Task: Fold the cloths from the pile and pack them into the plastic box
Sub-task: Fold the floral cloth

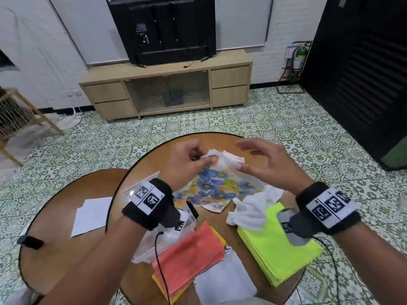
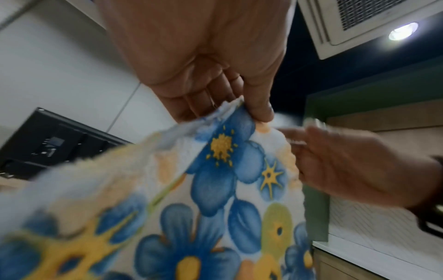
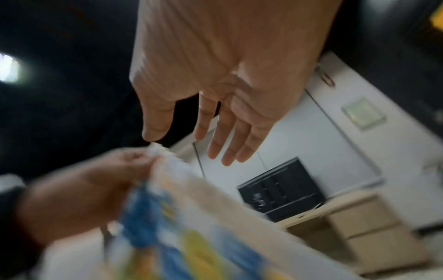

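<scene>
Our left hand (image 1: 187,164) pinched the far corner of the floral cloth (image 1: 217,186), held above the table (image 1: 154,155); the cloth hung toward us. Our right hand (image 1: 264,166), fingers spread and holding nothing, hovered just right of that corner, nearest the free top edge.

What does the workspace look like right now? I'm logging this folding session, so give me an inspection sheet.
Surface: round wooden table, a second lower one beside it.
Job's things: floral cloth held up; white cloth crumpled on the neon-yellow stack; red cloth; plastic box.
Clutter: white paper and a black device on the lower table.
Grippers: left hand pinches the floral cloth's corner; right hand open beside it.
Cables: black wire from the left wrist.
Surroundings: TV on a cabinet, tiled floor.
</scene>
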A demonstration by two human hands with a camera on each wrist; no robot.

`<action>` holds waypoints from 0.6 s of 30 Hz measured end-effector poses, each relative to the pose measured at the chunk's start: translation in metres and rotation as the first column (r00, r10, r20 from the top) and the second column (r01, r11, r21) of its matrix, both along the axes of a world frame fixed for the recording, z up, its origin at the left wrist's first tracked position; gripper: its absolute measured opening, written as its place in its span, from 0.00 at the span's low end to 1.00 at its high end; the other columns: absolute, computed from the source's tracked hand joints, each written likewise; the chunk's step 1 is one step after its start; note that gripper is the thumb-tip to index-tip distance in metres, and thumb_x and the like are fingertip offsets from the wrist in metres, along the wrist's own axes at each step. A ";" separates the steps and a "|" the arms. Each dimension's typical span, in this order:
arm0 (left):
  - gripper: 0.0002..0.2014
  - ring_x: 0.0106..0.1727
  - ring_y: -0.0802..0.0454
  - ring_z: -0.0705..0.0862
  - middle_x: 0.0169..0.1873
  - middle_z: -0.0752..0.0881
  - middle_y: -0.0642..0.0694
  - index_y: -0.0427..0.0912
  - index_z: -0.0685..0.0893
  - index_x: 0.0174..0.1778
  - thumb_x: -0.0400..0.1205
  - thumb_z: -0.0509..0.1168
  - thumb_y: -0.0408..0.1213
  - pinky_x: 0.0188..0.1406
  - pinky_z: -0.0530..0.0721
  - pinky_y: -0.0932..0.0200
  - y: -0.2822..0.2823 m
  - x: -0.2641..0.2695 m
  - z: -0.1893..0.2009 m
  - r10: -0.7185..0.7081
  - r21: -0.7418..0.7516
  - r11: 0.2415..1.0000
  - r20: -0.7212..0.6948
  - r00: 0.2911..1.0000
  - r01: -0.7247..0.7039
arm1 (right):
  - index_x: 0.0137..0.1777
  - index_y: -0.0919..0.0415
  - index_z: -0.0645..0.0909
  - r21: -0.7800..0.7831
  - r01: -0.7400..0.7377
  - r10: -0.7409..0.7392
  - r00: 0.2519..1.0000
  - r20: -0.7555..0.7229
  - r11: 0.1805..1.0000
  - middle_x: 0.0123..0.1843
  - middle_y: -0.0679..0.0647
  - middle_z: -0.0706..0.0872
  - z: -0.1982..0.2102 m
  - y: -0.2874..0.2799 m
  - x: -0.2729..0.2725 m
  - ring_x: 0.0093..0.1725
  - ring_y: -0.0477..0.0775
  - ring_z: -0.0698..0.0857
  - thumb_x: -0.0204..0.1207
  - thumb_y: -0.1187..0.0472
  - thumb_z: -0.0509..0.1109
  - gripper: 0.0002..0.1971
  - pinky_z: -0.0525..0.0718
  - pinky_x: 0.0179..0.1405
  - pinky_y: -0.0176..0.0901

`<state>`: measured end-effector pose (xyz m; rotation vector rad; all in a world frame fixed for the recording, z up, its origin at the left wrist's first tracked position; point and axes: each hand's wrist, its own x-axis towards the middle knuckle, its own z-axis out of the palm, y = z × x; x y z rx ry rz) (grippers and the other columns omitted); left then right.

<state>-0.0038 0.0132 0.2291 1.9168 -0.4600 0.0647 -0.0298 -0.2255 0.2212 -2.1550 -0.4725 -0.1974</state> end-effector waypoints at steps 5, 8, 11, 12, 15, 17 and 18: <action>0.14 0.28 0.46 0.84 0.25 0.86 0.46 0.51 0.78 0.28 0.71 0.77 0.36 0.28 0.81 0.51 -0.023 -0.007 -0.002 -0.010 0.090 0.996 0.118 0.993 -0.001 | 0.51 0.57 0.89 0.246 0.002 0.027 0.993 -0.113 0.969 0.46 0.48 0.92 0.021 0.039 0.001 0.44 0.46 0.91 0.71 0.60 0.80 0.09 0.88 0.46 0.37; 0.17 0.24 0.57 0.78 0.21 0.84 0.50 0.52 0.77 0.27 0.70 0.78 0.31 0.25 0.75 0.59 -0.026 -0.010 -0.008 0.020 0.069 0.997 0.117 0.993 -0.029 | 0.45 0.59 0.90 0.247 0.029 -0.007 0.996 -0.088 0.969 0.41 0.52 0.92 0.018 0.041 0.001 0.41 0.49 0.91 0.70 0.61 0.81 0.05 0.90 0.44 0.44; 0.15 0.23 0.59 0.77 0.19 0.83 0.52 0.48 0.80 0.28 0.70 0.79 0.31 0.24 0.73 0.60 -0.026 -0.012 -0.014 0.062 -0.025 0.998 0.064 0.996 -0.060 | 0.50 0.51 0.88 0.291 0.021 0.021 0.990 -0.140 0.957 0.46 0.51 0.91 0.013 0.039 -0.002 0.44 0.48 0.90 0.64 0.58 0.85 0.15 0.89 0.45 0.42; 0.15 0.22 0.61 0.75 0.18 0.81 0.54 0.48 0.80 0.28 0.70 0.79 0.31 0.23 0.71 0.63 -0.026 -0.012 -0.016 0.071 -0.048 0.997 0.048 0.996 -0.069 | 0.51 0.49 0.87 0.295 0.025 0.020 0.989 -0.148 0.955 0.46 0.51 0.90 0.012 0.037 -0.003 0.44 0.45 0.89 0.62 0.57 0.86 0.18 0.88 0.44 0.38; 0.14 0.20 0.66 0.73 0.16 0.78 0.60 0.48 0.80 0.29 0.70 0.79 0.31 0.23 0.69 0.69 -0.028 -0.014 -0.020 0.076 -0.065 0.995 0.025 0.997 -0.074 | 0.51 0.49 0.87 0.277 0.046 -0.007 0.990 -0.140 0.960 0.43 0.52 0.90 0.011 0.034 -0.006 0.41 0.43 0.88 0.61 0.59 0.86 0.18 0.85 0.42 0.33; 0.13 0.21 0.66 0.73 0.18 0.80 0.58 0.45 0.81 0.29 0.69 0.80 0.33 0.24 0.71 0.65 -0.030 -0.015 -0.022 0.064 -0.068 0.996 0.029 0.998 -0.062 | 0.48 0.52 0.88 0.265 0.068 -0.037 0.992 -0.119 0.962 0.39 0.54 0.90 0.009 0.035 -0.006 0.38 0.44 0.88 0.64 0.61 0.85 0.14 0.84 0.41 0.35; 0.13 0.22 0.64 0.75 0.20 0.81 0.56 0.43 0.81 0.31 0.69 0.81 0.34 0.25 0.73 0.61 -0.031 -0.016 -0.022 0.057 -0.072 0.996 0.029 0.998 -0.055 | 0.47 0.52 0.88 0.263 0.078 -0.053 0.993 -0.102 0.962 0.37 0.53 0.90 0.009 0.036 -0.006 0.37 0.44 0.88 0.65 0.62 0.84 0.12 0.84 0.40 0.35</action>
